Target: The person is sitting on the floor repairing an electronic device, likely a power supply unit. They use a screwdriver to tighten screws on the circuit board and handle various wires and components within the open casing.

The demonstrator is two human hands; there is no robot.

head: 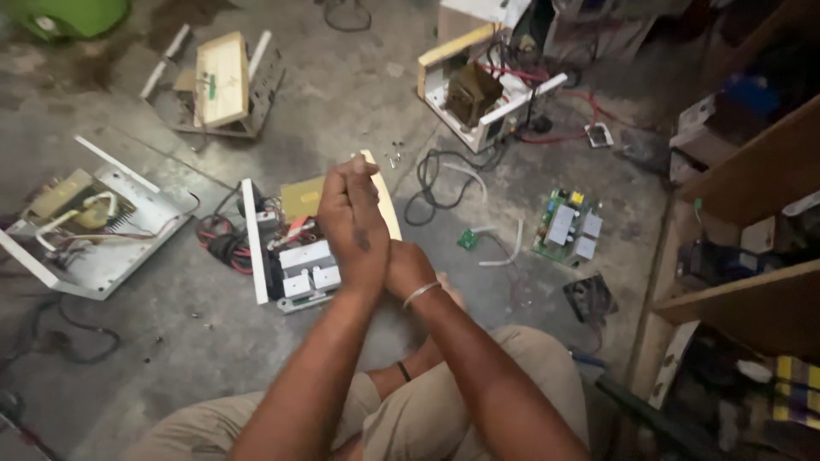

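My left hand [352, 218] is raised in front of me with its fingers straight and pressed together; nothing shows in it. My right hand [403, 266], a metal bangle on its wrist, presses against the heel of the left hand, and its fingers are hidden behind it. Both hands hover over an opened white device chassis [290, 271] on the concrete floor, with a yellow board [303, 198] at its far end and red and black wires [222, 246] to its left. I sit on the floor, my knees in beige trousers [547, 367] below the hands.
A second opened chassis with a transformer [94, 235] lies at left and a third [483, 94] at the top. A green circuit board [568, 226], a small green board [467, 239], loose screws [395, 157] and a wood block on a metal frame [222, 78] lie around. Wooden shelves [752, 175] stand at right.
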